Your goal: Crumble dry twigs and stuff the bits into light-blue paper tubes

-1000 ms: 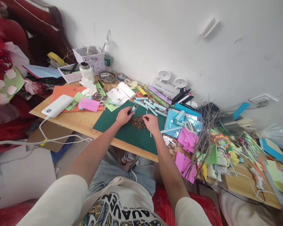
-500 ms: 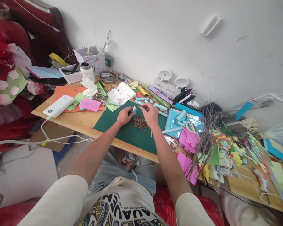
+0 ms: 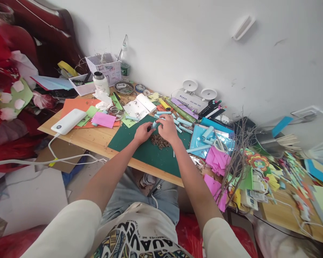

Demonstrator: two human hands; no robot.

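Observation:
My left hand (image 3: 143, 133) is closed around a short light-blue paper tube (image 3: 154, 124) held upright over the green cutting mat (image 3: 129, 134). My right hand (image 3: 167, 128) reaches over the tube's upper end with fingers bent together. Whatever its fingertips hold is too small and hidden to make out. Just below both hands lies a loose pile of brown, dry crumbs (image 3: 159, 141), partly covered by my right hand. Behind my right hand several similar blue paper tubes (image 3: 184, 122) lie scattered at the mat's far edge.
A white power bank (image 3: 68, 122) with a cable sits at the left. An open white bottle (image 3: 101, 83) and an open notebook (image 3: 140, 105) stand behind. To the right are a blue plastic packet (image 3: 197, 138), pink paper (image 3: 218, 159) and bare twigs (image 3: 238, 157) rising past the table edge.
My right hand has moved from the brown pile up to the tube's mouth, and its fingers now cover the opening. My left hand has kept hold of the tube in about the same place.

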